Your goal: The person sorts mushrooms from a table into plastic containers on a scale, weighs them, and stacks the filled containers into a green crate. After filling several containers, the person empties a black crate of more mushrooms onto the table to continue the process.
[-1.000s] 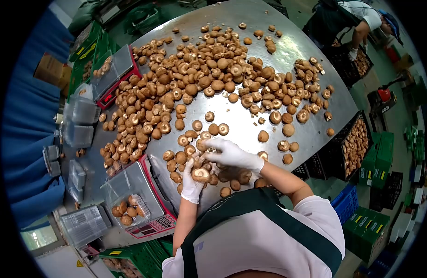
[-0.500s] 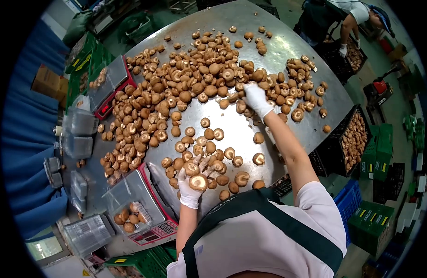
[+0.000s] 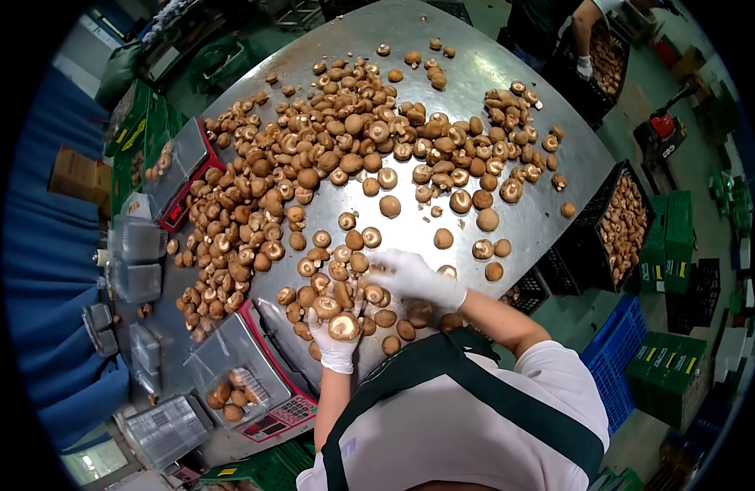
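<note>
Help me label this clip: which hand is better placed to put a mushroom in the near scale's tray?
Left, likely: the left hand already holds mushrooms beside the tray; the right hand is farther off, over the loose mushrooms.

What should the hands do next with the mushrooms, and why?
Probably the left hand should drop its mushrooms into the clear tray on the scale: it already cups several, and the tray beside it is only partly filled.

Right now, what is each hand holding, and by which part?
Left hand cradles mushrooms by the caps, gills up; right hand: hold cannot be told.
</note>
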The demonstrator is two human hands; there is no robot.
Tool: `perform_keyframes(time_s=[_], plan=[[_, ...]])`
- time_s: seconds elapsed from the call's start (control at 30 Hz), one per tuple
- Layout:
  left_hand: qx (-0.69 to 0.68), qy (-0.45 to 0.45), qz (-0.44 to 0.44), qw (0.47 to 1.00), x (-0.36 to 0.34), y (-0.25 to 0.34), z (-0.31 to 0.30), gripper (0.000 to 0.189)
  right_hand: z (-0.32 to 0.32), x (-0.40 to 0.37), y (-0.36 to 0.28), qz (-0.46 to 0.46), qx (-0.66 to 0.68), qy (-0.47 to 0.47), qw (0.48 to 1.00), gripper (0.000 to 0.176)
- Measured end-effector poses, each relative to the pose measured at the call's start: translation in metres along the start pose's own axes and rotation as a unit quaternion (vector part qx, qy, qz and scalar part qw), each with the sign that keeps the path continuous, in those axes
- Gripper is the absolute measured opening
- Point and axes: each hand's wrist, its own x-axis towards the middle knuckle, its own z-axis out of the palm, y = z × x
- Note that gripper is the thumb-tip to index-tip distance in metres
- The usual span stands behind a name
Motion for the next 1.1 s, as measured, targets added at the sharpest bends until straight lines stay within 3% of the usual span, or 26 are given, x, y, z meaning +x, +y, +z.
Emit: perform_keyframes(time_s=[0.03, 0.07, 0.1, 0.13, 0.2, 0.23, 0.27, 0.3, 0.37, 0.43, 0.5, 0.57, 0.63, 0.7, 0.73, 0.77, 0.8, 0.83, 0.87, 0.9, 0.97, 1.03, 1.1], plan=[[0.001, 0.001, 0.0, 1.0, -0.001, 0.001, -0.001, 0.066, -0.031, 0.015, -0.01, 0.167, 0.021, -0.043, 0.985, 0.036], [0.013, -0.005, -0.002, 1.0, -0.003, 0.002, -0.002, 0.065, -0.048, 0.022, 0.003, 0.202, -0.049, 0.021, 0.978, 0.032], [0.024, -0.012, -0.003, 1.0, -0.004, 0.002, -0.003, 0.064, -0.06, 0.037, 0.027, 0.211, -0.084, 0.129, 0.965, 0.027], [0.024, -0.012, -0.002, 1.0, -0.005, 0.002, -0.007, 0.064, -0.082, 0.056, 0.062, 0.127, -0.114, 0.189, 0.967, 0.024], [0.032, 0.046, 0.032, 0.998, -0.005, 0.001, -0.014, 0.063, -0.127, 0.084, 0.099, 0.173, -0.238, 0.267, 0.918, 0.033], [0.031, 0.046, 0.036, 0.998, -0.006, 0.0, -0.011, 0.063, -0.146, 0.098, 0.118, 0.24, -0.269, 0.274, 0.891, 0.038], [0.043, 0.037, 0.027, 0.998, -0.007, -0.002, -0.007, 0.062, -0.157, 0.106, 0.146, 0.201, -0.334, 0.316, 0.865, 0.043], [0.056, 0.029, 0.017, 0.998, -0.007, -0.002, -0.004, 0.062, -0.166, 0.114, 0.168, 0.203, -0.352, 0.296, 0.864, 0.048], [0.05, 0.025, 0.003, 0.998, -0.004, -0.002, -0.006, 0.063, -0.174, 0.126, 0.183, 0.314, -0.258, 0.218, 0.887, 0.045], [0.035, 0.025, 0.015, 0.999, 0.001, -0.006, -0.001, 0.064, -0.165, 0.117, 0.163, 0.292, -0.209, 0.242, 0.902, 0.041], [0.035, 0.028, 0.033, 0.998, 0.001, -0.007, 0.009, 0.066, -0.139, 0.105, 0.157, 0.186, -0.281, 0.371, 0.866, 0.033], [-0.016, -0.039, -0.03, 0.999, 0.0, -0.006, 0.013, 0.069, -0.113, 0.082, 0.125, 0.084, -0.238, 0.424, 0.87, 0.026], [-0.012, -0.023, -0.025, 0.999, 0.002, -0.005, 0.005, 0.074, -0.084, 0.053, 0.083, -0.019, -0.172, 0.379, 0.909, 0.023], [-0.038, -0.052, -0.066, 0.996, 0.006, -0.006, 0.002, 0.078, -0.051, 0.024, 0.04, -0.042, -0.058, 0.308, 0.949, 0.023], [-0.016, -0.033, -0.065, 0.997, 0.007, -0.009, 0.006, 0.082, -0.041, 0.006, 0.015, 0.014, -0.03, 0.215, 0.976, 0.023], [-0.017, -0.031, -0.068, 0.997, 0.007, -0.011, 0.005, 0.082, -0.005, -0.01, 0.032, 0.005, 0.08, 0.161, 0.984, 0.023], [-0.006, -0.012, -0.063, 0.998, 0.006, -0.013, 0.004, 0.083, -0.001, -0.019, -0.001, -0.043, 0.028, 0.16, 0.986, 0.024], [0.007, 0.006, -0.059, 0.998, 0.006, -0.015, 0.002, 0.085, -0.003, -0.026, -0.017, -0.082, 0.052, 0.037, 0.995, 0.031], [-0.086, 0.059, -0.035, 0.994, 0.011, -0.02, -0.002, 0.084, 0.001, -0.035, -0.024, -0.021, 0.027, -0.04, 0.999, 0.034], [-0.085, 0.059, -0.038, 0.994, 0.008, -0.018, -0.006, 0.084, 0.007, -0.038, -0.023, -0.112, -0.016, 0.019, 0.993, 0.037], [-0.018, 0.075, -0.033, 0.997, 0.0, -0.012, -0.011, 0.082, 0.002, -0.039, -0.015, -0.011, 0.121, -0.065, 0.99, 0.04], [0.012, 0.091, -0.008, 0.996, -0.005, -0.013, -0.002, 0.08, -0.011, -0.022, -0.002, 0.022, 0.086, -0.009, 0.996, 0.039], [0.014, 0.08, -0.003, 0.997, -0.011, -0.008, -0.004, 0.081, -0.028, 0.012, 0.028, 0.064, -0.079, 0.134, 0.986, 0.035]])
